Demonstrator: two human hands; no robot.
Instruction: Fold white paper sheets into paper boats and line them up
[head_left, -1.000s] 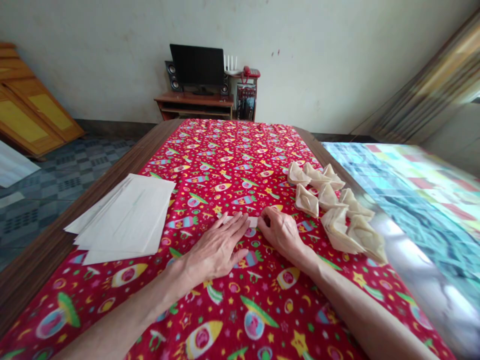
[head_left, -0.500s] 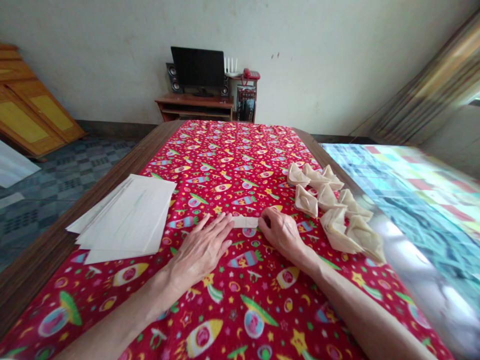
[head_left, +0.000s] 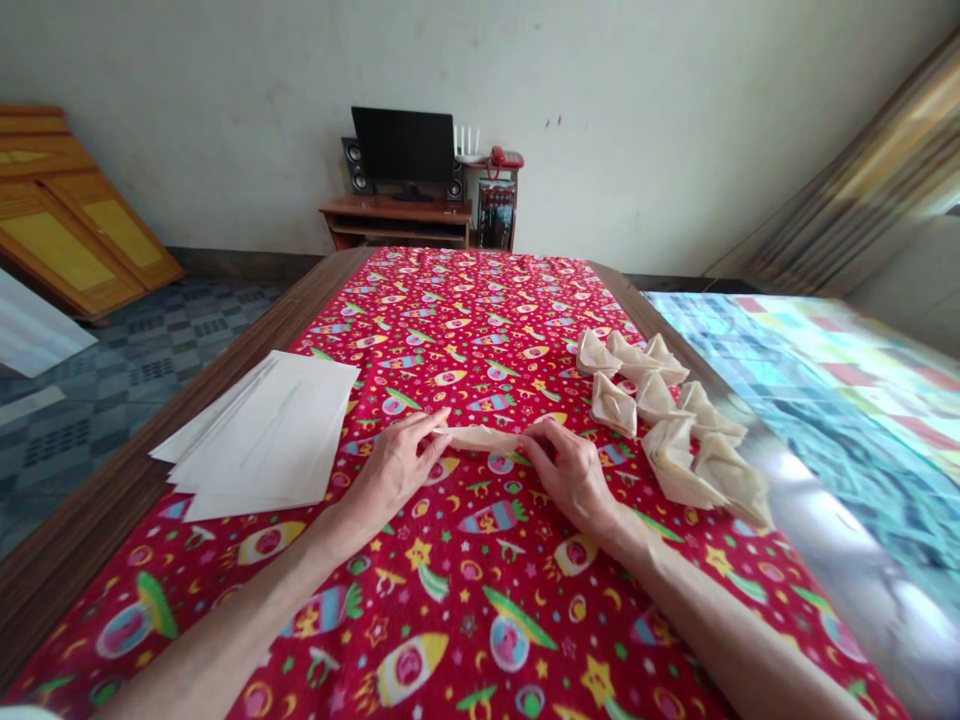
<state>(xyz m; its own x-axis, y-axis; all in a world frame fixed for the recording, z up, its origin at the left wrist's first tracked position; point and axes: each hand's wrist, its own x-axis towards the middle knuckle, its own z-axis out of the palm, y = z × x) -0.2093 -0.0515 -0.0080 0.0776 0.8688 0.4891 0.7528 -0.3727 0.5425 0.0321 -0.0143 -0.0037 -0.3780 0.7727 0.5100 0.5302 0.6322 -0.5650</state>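
Observation:
A narrow strip of folded paper (head_left: 481,438) spans the gap between my hands, just over the red patterned cloth (head_left: 480,560). My left hand (head_left: 405,450) pinches its left end between thumb and fingers. At the right end, my right hand (head_left: 566,460) grips it the same way. To the right lie several folded paper boats (head_left: 656,395), boat-like shapes with pointed ends, grouped close together. A fanned stack of pale paper sheets (head_left: 270,435) rests left of my left hand.
The cloth covers a dark wooden table (head_left: 247,350). Beyond its far end stand a monitor (head_left: 403,145) with speakers on a small desk (head_left: 397,208) and a red telephone (head_left: 506,160). A bed with a blue sheet (head_left: 750,370) is at the right, a wooden cabinet (head_left: 90,220) at the left.
My left hand has gone from lying flat on the strip to pinching its left end. The strip now looks tilted and slightly opened. The view has shifted slightly.

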